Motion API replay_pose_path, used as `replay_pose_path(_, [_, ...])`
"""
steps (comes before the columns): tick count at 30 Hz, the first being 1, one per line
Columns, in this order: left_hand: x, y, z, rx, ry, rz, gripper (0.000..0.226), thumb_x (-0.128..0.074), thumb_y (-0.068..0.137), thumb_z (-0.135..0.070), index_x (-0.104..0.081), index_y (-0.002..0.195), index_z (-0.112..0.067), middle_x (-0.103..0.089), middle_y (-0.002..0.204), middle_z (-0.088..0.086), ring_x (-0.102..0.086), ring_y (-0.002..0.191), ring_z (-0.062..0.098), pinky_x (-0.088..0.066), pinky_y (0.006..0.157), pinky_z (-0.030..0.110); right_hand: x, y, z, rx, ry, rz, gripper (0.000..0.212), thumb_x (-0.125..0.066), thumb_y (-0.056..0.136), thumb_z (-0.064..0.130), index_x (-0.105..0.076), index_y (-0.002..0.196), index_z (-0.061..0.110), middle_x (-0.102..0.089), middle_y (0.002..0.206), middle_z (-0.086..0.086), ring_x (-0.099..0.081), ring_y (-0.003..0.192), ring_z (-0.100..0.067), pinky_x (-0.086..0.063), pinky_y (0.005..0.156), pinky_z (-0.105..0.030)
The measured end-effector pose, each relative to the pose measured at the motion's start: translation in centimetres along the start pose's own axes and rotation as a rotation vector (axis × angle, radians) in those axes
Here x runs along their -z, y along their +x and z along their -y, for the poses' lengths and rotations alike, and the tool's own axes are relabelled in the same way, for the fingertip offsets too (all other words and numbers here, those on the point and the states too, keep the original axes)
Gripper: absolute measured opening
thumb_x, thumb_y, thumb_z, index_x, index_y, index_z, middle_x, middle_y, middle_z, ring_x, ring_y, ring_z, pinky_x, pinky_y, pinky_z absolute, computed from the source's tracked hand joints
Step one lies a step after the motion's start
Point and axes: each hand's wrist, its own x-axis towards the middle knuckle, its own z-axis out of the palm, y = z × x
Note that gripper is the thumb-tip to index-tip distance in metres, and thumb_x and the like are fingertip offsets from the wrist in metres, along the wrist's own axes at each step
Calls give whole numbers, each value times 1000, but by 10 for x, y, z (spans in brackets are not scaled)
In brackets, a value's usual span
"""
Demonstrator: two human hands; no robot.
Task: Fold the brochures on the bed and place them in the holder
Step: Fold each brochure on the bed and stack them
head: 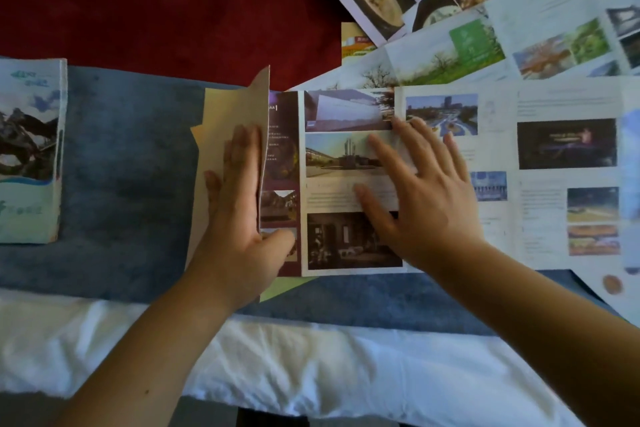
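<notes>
Two hands on it: both are working one brochure, which lies opened out on the blue runner across the bed.
Left hand: the left hand has the tan end flap stood up off the bed. Its fingers lie straight along the outer face and the thumb hooks round the bottom edge onto the printed side, so it's pinching the paper.
Right hand: the right hand is spread flat, palm down on the middle panel. It grips nothing and just pins the sheet.
How it'll handle: I'd guess light, thin and floppy, with maybe a bit of gloss, so it could skate on the fabric if nobody holds it. It looks pre-creased, so it should want to fold along the existing lines.
Where to grab: by the flap's free edge, with the other palm kept beside the crease (pretty much what's going on here).
Done already: a folded stack sits at the far left of the runner.
Left to do: more spread-out sheets overlap to the right.
Holder: not in view, so I can't say where it is.
</notes>
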Motion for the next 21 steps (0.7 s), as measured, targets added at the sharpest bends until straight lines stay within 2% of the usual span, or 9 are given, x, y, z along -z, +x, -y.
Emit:
replay_pose_path(3, [-6,2,-4,-1,35,-25,101,-49,77,-22,19,139,-65,4,170,-17,19,151,-4,24,117,23,10,-4,-39,-49,1,-38,71,-29,100,68,-26,161,32,-13,171,-8,-6,158,-29,-3,127,-48])
replay_pose_path(5, [-9,2,-3,-14,52,-28,101,-50,79,-21,19,139,-64,5,170,-16,19,152,-2,25,117,23,15,-7,-68,-77,-28,-35,72,-28,99,69,-18,163,36,-5,172,-6,1,159,-28,1,127,-50])
replay_pose_path(9, [-14,4,0,-38,75,-15,103,-50,80,-20,19,144,-63,4,171,-12,15,154,4,23,121,36,16,-8,-102,-63,-77,2,72,-22,99,68,-1,163,42,9,172,-4,14,158,-27,4,127,-52])
replay_pose_path(13, [-23,6,-7,-59,144,-45,98,-46,77,-38,7,159,-39,15,170,-8,21,153,5,15,124,50,3,-4,-97,-62,-126,6,71,-16,101,67,9,162,40,16,171,-6,18,157,-30,3,127,-54])
replay_pose_path(18, [-33,13,-15,-65,226,-146,94,-53,83,-45,-6,163,-29,9,171,-2,12,156,8,-1,126,53,-6,2,-85,-70,-119,-34,71,-16,102,66,8,163,38,15,171,-7,16,157,-32,2,127,-55])
replay_pose_path(21, [-38,19,-17,-60,249,-182,92,-50,84,-50,-9,163,-27,6,171,-2,10,156,7,-2,128,48,-8,3,-84,-69,-113,-51,71,-15,102,66,7,163,37,13,172,-8,15,157,-33,2,127,-55])
